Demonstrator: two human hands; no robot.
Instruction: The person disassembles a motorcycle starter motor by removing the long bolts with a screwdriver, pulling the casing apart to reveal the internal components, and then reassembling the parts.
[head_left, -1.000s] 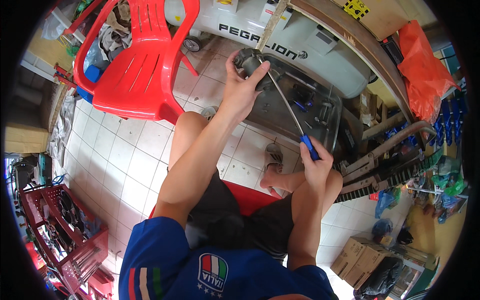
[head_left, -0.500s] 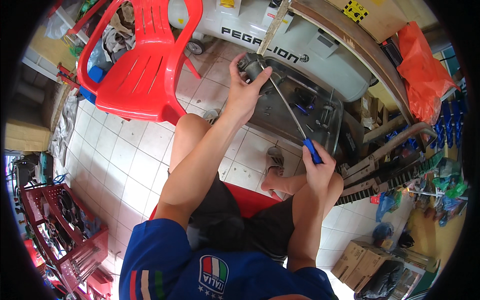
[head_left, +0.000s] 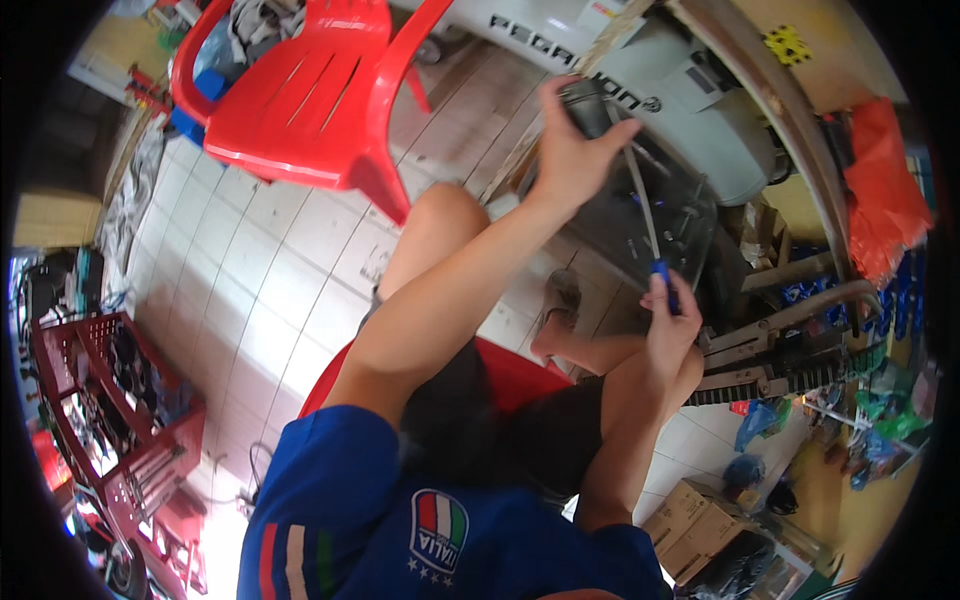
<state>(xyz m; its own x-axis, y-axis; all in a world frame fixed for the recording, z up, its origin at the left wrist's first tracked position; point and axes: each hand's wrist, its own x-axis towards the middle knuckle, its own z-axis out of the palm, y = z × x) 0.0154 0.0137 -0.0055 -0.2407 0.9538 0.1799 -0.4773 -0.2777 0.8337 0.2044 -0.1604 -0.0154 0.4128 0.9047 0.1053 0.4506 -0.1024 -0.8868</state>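
My left hand (head_left: 578, 155) is wrapped round a dark, rounded metal part (head_left: 587, 106), held up over the near side of a dark metal tray. In my right hand (head_left: 672, 308) is the blue handle of a long screwdriver (head_left: 643, 200). Its shaft runs up and away to the dark part, and the tip's exact contact there is hidden and blurred. Several small parts lie in the tray (head_left: 690, 255) beneath, too smeared to name.
A red plastic chair (head_left: 290, 105) stands at the far left. Behind the tray lies a large grey-white tank (head_left: 715, 130). A metal frame (head_left: 790, 340) is to the right, cardboard boxes (head_left: 690, 530) at the lower right, and a dark red tool cart (head_left: 120, 420) at the left.
The view has swung, so chair, tank and tray sit differently in it. Both hands appear further right, still holding the dark part and the screwdriver. The picture is blurrier now.
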